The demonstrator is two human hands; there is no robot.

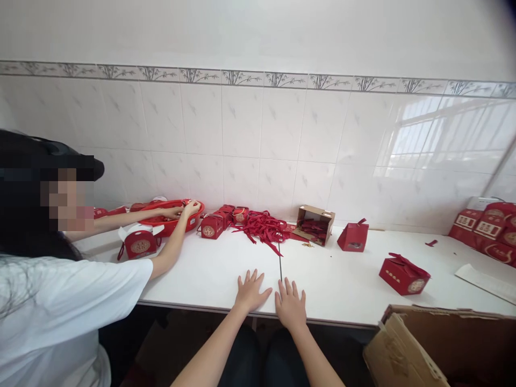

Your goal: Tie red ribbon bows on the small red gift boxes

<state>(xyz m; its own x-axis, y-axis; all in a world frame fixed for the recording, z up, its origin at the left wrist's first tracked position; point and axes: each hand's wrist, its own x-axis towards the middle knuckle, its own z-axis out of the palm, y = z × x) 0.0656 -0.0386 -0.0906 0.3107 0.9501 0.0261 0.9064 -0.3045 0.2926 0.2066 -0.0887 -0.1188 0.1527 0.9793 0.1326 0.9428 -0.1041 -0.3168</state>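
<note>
My left hand (251, 292) lies flat on the white table (193, 274) near its front edge, fingers spread. Beside it, across a dark seam in the tabletop, my right hand (291, 305) also rests flat with its fingers apart. Neither holds anything. Beyond them lies a tangled pile of red ribbons (264, 228). Right of the pile, a small open cardboard box (316, 223) on its side holds dark red pieces. Two red gift boxes with ribbons stand further right: an upright one (353, 236) and a lower one (404, 274) with a gold emblem.
A co-worker (60, 301) at the left reaches into a red basin (197, 215). Several red boxes (212, 226) stand near it, one open box (140, 242) closer. More red boxes (484, 228) are stacked far right. A large cardboard carton (407, 349) stands at the front right.
</note>
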